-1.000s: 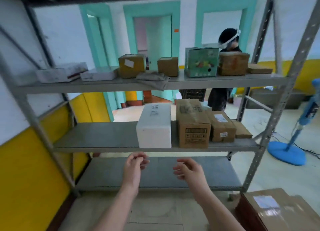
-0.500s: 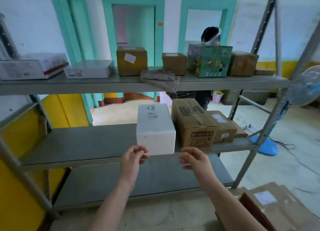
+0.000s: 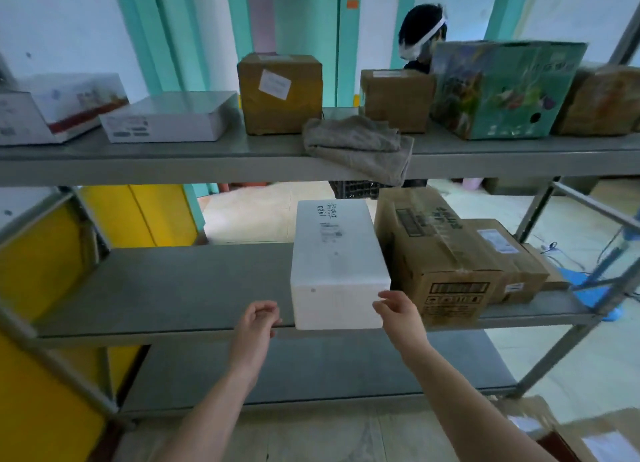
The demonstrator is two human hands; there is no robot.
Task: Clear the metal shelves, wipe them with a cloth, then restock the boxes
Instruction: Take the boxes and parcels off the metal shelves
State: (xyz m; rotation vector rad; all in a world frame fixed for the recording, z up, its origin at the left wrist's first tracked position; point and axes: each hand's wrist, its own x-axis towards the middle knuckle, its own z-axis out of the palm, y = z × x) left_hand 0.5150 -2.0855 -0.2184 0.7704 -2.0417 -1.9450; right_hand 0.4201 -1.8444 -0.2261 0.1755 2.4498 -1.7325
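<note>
A white foam box (image 3: pixel 337 264) stands on the middle metal shelf (image 3: pixel 180 288), beside a tall brown carton (image 3: pixel 436 257) and smaller cartons to its right. My left hand (image 3: pixel 258 326) hovers just left of the foam box's front lower corner with loosely curled fingers that hold nothing. My right hand (image 3: pixel 398 311) reaches the box's front right edge, its fingertips at or very near the surface. A grey cloth (image 3: pixel 360 146) lies crumpled on the top shelf (image 3: pixel 207 163) and hangs over its front edge. Several boxes line the top shelf. The bottom shelf (image 3: pixel 311 368) is bare.
A person (image 3: pixel 420 35) stands behind the shelving. A green printed carton (image 3: pixel 498 90) sits on the top shelf at the right. Brown cartons (image 3: pixel 588 434) lie on the floor at the lower right. A blue fan base (image 3: pixel 588 291) stands beyond the right upright.
I have moved closer to the shelving. Both hands have risen from in front of the bottom shelf to the front of the white foam box.
</note>
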